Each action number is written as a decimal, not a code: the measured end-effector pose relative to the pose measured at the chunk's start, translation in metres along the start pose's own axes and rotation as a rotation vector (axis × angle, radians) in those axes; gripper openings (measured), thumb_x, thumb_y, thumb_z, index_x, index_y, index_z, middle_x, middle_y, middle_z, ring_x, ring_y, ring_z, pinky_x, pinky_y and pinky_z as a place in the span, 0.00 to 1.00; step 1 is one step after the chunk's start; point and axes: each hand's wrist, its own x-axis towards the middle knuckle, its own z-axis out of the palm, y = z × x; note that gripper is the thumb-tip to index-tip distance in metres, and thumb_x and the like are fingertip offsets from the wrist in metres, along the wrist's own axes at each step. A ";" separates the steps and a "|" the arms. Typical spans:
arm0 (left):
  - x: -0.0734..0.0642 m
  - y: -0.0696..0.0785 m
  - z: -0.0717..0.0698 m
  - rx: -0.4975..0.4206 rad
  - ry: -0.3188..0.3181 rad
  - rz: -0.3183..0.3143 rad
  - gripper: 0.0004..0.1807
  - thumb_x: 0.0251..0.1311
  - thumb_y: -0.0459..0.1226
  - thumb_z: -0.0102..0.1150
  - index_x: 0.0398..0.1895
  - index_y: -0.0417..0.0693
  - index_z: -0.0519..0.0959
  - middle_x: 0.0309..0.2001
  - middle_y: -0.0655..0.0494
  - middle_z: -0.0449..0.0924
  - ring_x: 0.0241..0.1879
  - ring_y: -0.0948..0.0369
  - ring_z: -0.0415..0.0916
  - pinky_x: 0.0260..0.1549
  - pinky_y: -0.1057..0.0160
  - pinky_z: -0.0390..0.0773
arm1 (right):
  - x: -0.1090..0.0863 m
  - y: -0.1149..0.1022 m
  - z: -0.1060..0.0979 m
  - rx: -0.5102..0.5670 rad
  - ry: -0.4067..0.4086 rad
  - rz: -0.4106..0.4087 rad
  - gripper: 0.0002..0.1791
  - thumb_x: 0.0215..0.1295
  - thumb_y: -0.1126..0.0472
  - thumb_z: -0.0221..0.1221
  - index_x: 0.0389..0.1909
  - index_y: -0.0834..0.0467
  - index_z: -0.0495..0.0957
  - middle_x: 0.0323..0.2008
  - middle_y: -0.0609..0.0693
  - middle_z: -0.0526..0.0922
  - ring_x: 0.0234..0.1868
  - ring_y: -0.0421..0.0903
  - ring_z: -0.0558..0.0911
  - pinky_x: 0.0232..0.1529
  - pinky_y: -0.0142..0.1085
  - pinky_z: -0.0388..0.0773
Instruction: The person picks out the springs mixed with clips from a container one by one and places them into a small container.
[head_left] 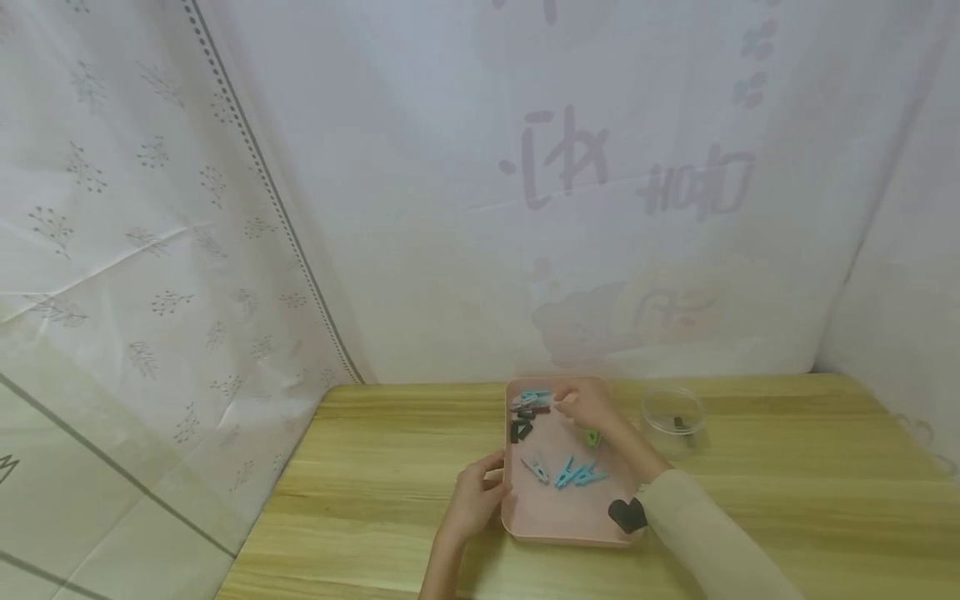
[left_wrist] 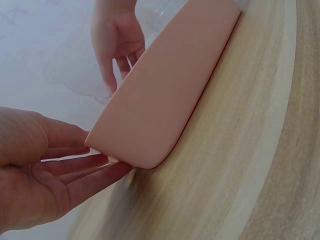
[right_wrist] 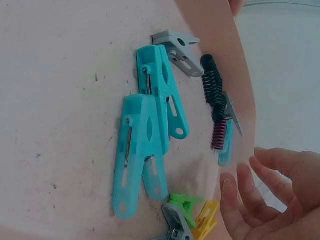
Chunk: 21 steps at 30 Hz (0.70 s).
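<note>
In the head view, the pink tray (head_left: 562,517) lies on the wooden table (head_left: 390,483), its long axis running away from the person. The left hand (head_left: 476,496) steadies its left side, fingers fairly straight. The right hand (head_left: 590,407) is over the far end, beside a cluster of small pieces. Two turquoise clips (head_left: 562,479) lie mid-tray, handles toward the far right; the grey clip (head_left: 538,472) left of them slants the other way.

From the left wrist, the tray's outer wall slopes from lower left to upper right, the left fingertips touching its corner.

From the right wrist, those two turquoise clips run roughly up and down, heads uppermost, split handles below. Dark springs (right_wrist: 214,90) and a red spring (right_wrist: 219,135) line up near the wall. The right hand is relaxed, thumb apart from the fingers, grasping nothing I can see, near the red spring and a yellow clip (right_wrist: 206,221).
</note>
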 end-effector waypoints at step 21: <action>0.000 -0.002 0.002 -0.009 0.004 -0.040 0.27 0.69 0.22 0.57 0.71 0.28 0.71 0.63 0.27 0.76 0.58 0.29 0.80 0.50 0.45 0.89 | 0.007 0.000 0.010 -0.020 -0.069 0.072 0.12 0.69 0.66 0.62 0.48 0.69 0.86 0.38 0.59 0.90 0.22 0.45 0.82 0.24 0.31 0.80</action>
